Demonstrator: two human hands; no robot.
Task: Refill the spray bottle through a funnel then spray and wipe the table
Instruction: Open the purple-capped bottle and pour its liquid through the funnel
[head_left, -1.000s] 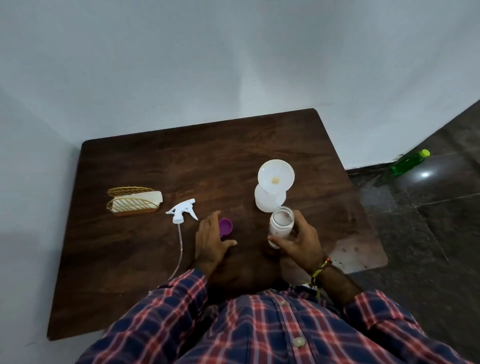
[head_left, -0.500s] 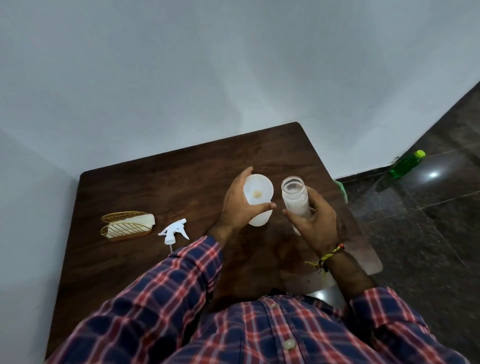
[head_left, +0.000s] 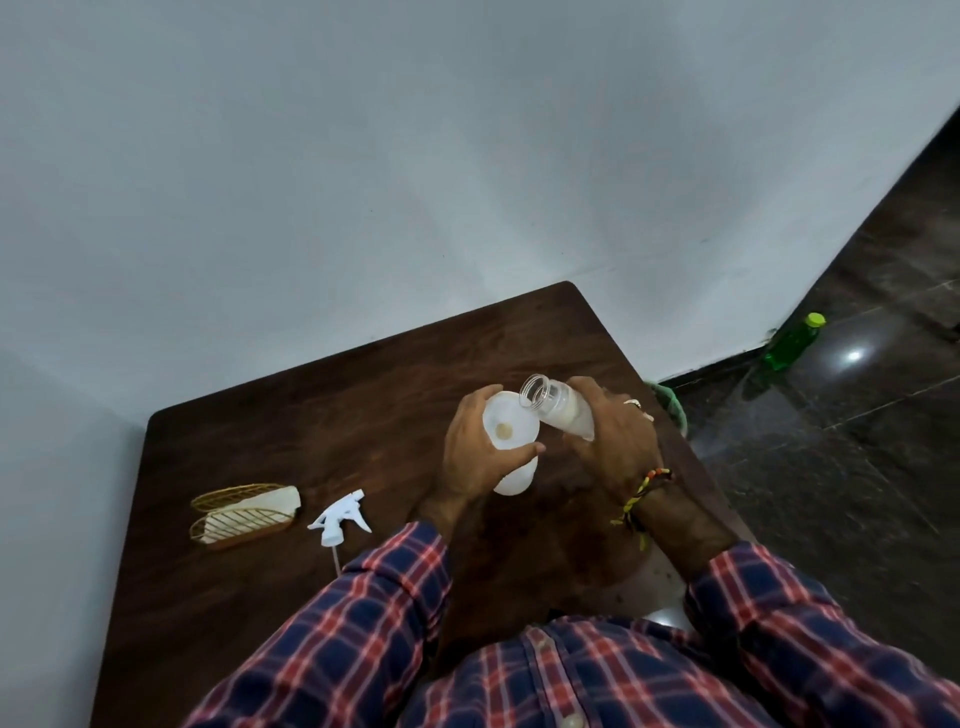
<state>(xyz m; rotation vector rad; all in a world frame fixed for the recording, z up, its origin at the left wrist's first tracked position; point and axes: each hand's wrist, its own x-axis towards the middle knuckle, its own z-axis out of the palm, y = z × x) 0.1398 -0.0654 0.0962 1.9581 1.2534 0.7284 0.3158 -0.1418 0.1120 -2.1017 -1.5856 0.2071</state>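
A white funnel (head_left: 506, 428) sits in the neck of a white spray bottle (head_left: 514, 478) standing on the dark wooden table (head_left: 311, 415). My left hand (head_left: 475, 457) grips the funnel and bottle from the left. My right hand (head_left: 613, 436) holds a clear refill bottle (head_left: 558, 408) with pale liquid, tilted so its open mouth hangs over the funnel's rim. The white trigger sprayer head (head_left: 337, 517) with its tube lies on the table to the left.
A gold wire holder with white napkins (head_left: 244, 512) rests at the table's left. A green cloth (head_left: 672, 405) shows at the table's right edge. A green bottle (head_left: 792, 343) lies on the dark floor by the wall. White walls border the table.
My left hand left the purple cap and took hold of the funnel. My right hand raised the clear bottle and tilted its mouth over the funnel.
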